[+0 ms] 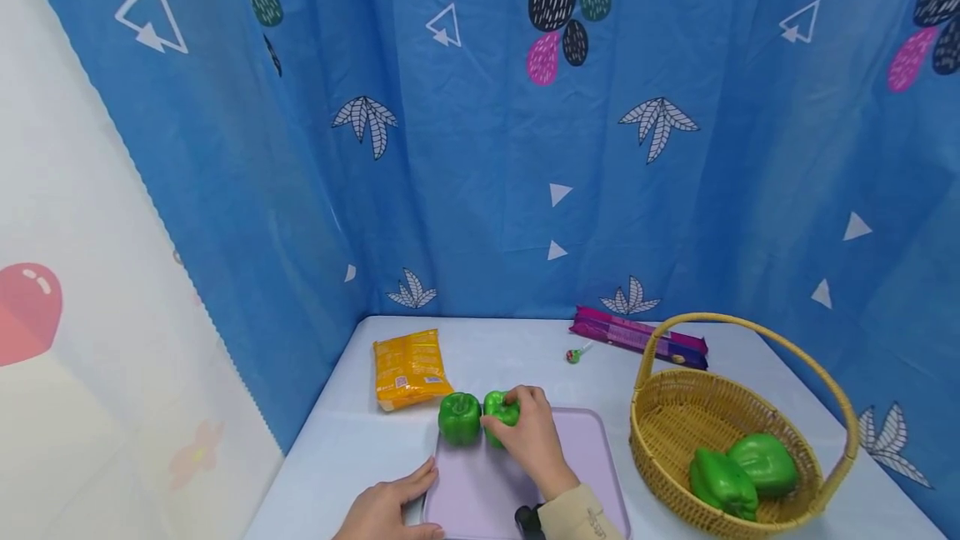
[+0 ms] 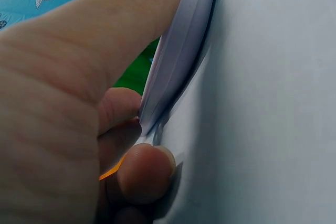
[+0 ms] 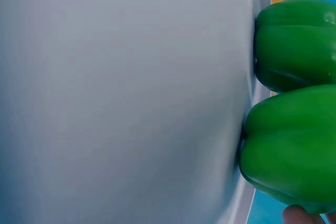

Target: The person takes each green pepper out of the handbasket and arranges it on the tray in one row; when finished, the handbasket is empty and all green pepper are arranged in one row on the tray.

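My right hand [image 1: 531, 436] grips a green bell pepper [image 1: 495, 408] from above at the far side of a pale purple tray [image 1: 480, 490]. Beside it on the left stands a second green bell pepper [image 1: 459, 419]. Both peppers fill the right side of the right wrist view, where fingertips [image 3: 299, 216] touch the lower pepper [image 3: 294, 150]. My left hand [image 1: 390, 502] rests at the tray's left edge, its fingers extended. In the left wrist view its thumb [image 2: 136, 3] touches the tray's rim [image 2: 181, 51], and one fingertip [image 2: 147, 174] lies low beside the table surface.
A wicker basket [image 1: 652, 473] with a tall handle stands at the right, holding two green bell peppers [image 1: 738, 473]. Behind the tray lie an orange packet [image 1: 411, 369], a small lollipop [image 1: 574, 355] and a long purple packet [image 1: 637, 338]. A blue curtain [image 1: 495, 148] hangs behind the table.
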A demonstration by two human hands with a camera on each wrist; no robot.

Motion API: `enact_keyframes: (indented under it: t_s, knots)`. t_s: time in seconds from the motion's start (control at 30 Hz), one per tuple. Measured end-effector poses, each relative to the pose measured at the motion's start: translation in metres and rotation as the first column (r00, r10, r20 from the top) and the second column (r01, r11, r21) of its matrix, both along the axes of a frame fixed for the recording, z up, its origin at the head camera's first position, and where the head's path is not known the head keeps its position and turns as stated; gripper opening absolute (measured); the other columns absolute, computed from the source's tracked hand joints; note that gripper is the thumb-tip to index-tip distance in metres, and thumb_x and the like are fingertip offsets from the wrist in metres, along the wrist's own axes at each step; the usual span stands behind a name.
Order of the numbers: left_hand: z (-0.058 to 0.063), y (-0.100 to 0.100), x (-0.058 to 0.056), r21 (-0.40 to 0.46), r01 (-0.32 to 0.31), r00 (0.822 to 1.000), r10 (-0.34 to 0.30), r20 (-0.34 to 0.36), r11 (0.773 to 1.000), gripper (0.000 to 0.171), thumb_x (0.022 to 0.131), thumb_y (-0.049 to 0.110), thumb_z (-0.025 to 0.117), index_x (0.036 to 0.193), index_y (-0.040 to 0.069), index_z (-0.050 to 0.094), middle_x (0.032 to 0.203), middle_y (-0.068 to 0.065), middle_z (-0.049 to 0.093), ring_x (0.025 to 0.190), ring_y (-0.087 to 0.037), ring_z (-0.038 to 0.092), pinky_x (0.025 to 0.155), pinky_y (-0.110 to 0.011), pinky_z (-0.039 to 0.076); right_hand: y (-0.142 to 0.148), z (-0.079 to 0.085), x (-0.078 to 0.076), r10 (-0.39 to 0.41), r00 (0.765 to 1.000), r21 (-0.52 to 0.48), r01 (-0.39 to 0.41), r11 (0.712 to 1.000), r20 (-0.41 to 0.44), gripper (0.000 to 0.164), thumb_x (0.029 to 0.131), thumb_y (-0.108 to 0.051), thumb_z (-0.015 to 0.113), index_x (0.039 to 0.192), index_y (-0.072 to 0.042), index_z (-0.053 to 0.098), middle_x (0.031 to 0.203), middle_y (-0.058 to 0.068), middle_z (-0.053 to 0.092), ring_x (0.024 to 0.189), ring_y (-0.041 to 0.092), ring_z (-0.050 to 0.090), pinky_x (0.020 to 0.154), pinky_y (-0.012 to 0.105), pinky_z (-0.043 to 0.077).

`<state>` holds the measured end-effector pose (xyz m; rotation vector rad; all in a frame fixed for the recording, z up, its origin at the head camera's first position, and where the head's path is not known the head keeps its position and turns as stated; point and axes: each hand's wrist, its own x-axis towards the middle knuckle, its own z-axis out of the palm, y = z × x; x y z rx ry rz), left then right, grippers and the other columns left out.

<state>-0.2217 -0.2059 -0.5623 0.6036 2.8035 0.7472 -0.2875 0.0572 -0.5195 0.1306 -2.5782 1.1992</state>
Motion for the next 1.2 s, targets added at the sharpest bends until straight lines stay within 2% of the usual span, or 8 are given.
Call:
enact_keyframes:
  t_s: [0.23,0.4,0.6,0.7,0.83,0.93,1.07,1.2]
  knots:
    - [-0.002,0.000,0.000,0.020,-0.011,1.000,0.011,0.019,1.000,0.085,0.081,0.075,0.069,0.148,0.025,0.058,0.156,0.009,0.051,0.130,-0.027,0.062,0.101,-0.052,0.056,0.005,0.007,0.006,0.018,1.000,-0.013,-0.018,1.000,0.005,0.043,0.080,-0.043,0.088,0.103,-0.015,0.065,0.125,0.014,0.059,0.110,0.029,0.058,0.086,0.045,0.057]
    - [-0.003,-0.001,0.000,0.002,-0.014,1.000,0.014,0.027,1.000,0.086,0.081,0.076,0.068,0.148,0.025,0.057,0.156,0.009,0.051,0.130,-0.027,0.062,0.101,-0.051,0.056,0.026,0.026,0.015,0.014,1.000,-0.025,-0.015,1.000,-0.022,0.038,0.085,-0.043,0.084,0.105,-0.015,0.067,0.126,0.012,0.061,0.120,0.035,0.061,0.094,0.052,0.058]
    - [-0.003,-0.003,-0.001,-0.015,-0.015,1.000,0.016,0.024,1.000,0.087,0.080,0.078,0.067,0.148,0.025,0.058,0.156,0.008,0.052,0.129,-0.027,0.063,0.100,-0.051,0.057,0.094,0.063,0.024,-0.040,0.983,0.051,0.050,0.997,-0.178,0.035,0.086,-0.038,0.085,0.105,-0.012,0.069,0.113,0.008,0.067,0.107,0.027,0.066,0.080,0.042,0.062]
    - [-0.001,-0.002,0.000,-0.014,-0.016,0.999,0.016,0.028,1.000,0.086,0.080,0.077,0.068,0.148,0.025,0.058,0.156,0.008,0.052,0.129,-0.027,0.063,0.101,-0.051,0.056,0.142,0.083,0.030,-0.039,0.980,0.166,0.072,0.984,-0.196,0.038,0.090,-0.042,0.080,0.109,-0.010,0.069,0.114,0.011,0.067,0.106,0.031,0.065,0.080,0.048,0.061]
    - [0.002,-0.001,0.000,-0.019,-0.010,1.000,0.010,0.024,1.000,0.085,0.082,0.076,0.068,0.148,0.023,0.058,0.156,0.006,0.052,0.128,-0.027,0.064,0.100,-0.051,0.057,0.202,0.101,0.038,-0.013,0.992,0.323,0.054,0.945,-0.128,0.047,0.094,-0.049,0.073,0.116,-0.008,0.067,0.121,0.015,0.064,0.105,0.037,0.065,0.084,0.058,0.057]
    - [0.003,-0.002,0.000,-0.019,-0.006,1.000,0.006,0.010,1.000,0.085,0.082,0.075,0.068,0.148,0.022,0.058,0.156,0.005,0.052,0.127,-0.027,0.064,0.098,-0.050,0.058,0.235,0.103,0.039,0.007,0.998,0.394,0.016,0.919,-0.055,0.055,0.094,-0.054,0.070,0.121,-0.006,0.067,0.120,0.016,0.066,0.106,0.039,0.066,0.083,0.060,0.058]
    - [0.002,-0.002,0.001,-0.022,-0.007,1.000,0.007,0.000,1.000,0.086,0.082,0.077,0.067,0.148,0.023,0.058,0.156,0.006,0.052,0.127,-0.026,0.065,0.098,-0.049,0.058,0.261,0.094,0.036,0.021,0.999,0.445,-0.035,0.895,0.037,0.064,0.092,-0.063,0.067,0.120,-0.004,0.069,0.115,0.015,0.069,0.106,0.039,0.066,0.082,0.061,0.058]
    - [0.000,-0.001,-0.001,-0.014,-0.009,1.000,0.009,0.016,1.000,0.086,0.081,0.077,0.068,0.148,0.025,0.058,0.156,0.008,0.052,0.129,-0.027,0.063,0.100,-0.051,0.057,0.274,0.075,0.034,0.041,0.991,0.434,-0.092,0.896,0.126,0.065,0.091,-0.062,0.068,0.120,-0.004,0.070,0.113,0.013,0.072,0.103,0.036,0.068,0.079,0.055,0.059]
